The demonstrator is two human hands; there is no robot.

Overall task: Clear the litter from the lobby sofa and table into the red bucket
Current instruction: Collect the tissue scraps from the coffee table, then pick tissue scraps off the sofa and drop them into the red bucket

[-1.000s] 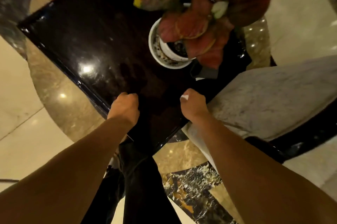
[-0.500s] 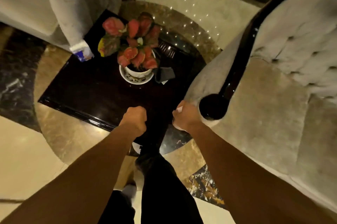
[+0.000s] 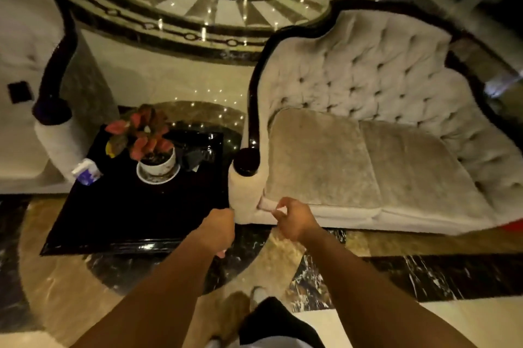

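My right hand (image 3: 294,221) hovers in front of the beige tufted sofa (image 3: 368,166), just below its left armrest, pinching a small white scrap (image 3: 280,210). My left hand (image 3: 218,230) is a closed fist over the near right corner of the glossy black table (image 3: 113,220); what is inside it is hidden. A white and blue packet (image 3: 86,172) lies at the table's left edge. A dark crumpled item (image 3: 195,158) rests beside the potted plant (image 3: 157,162). A red sliver (image 3: 512,224) shows at the right edge, cut off.
A second beige sofa (image 3: 17,64) with a rolled armrest (image 3: 60,135) stands left of the table. The polished marble floor (image 3: 424,277) spreads around both. My leg and shoe (image 3: 263,316) are below.
The view has pulled back and swung right, bringing the whole sofa into sight. Both hands have left the tabletop and shifted right toward the sofa's armrest, the right one still pinching the white scrap.
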